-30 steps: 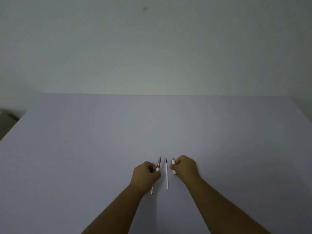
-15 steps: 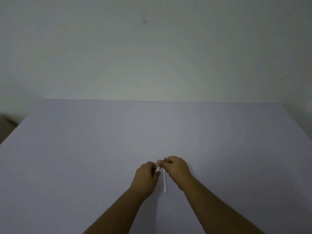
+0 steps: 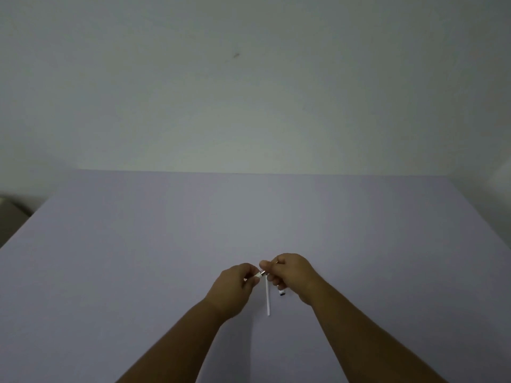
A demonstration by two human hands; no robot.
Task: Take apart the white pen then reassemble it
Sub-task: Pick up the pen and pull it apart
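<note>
Most of the white pen barrel (image 3: 257, 275) is hidden inside the left hand (image 3: 235, 284); both forearms run off the bottom edge.

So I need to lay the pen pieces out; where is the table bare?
The pale lilac table is bare left of the left hand, right of the right hand, and beyond both. It is crowded only between them, around the thin white refill tube.

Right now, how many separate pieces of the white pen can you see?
3. A barrel piece in the left hand, a refill tube lying on the table between the hands, and a dark-tipped piece under the right hand. Fingers may hide more.
</note>
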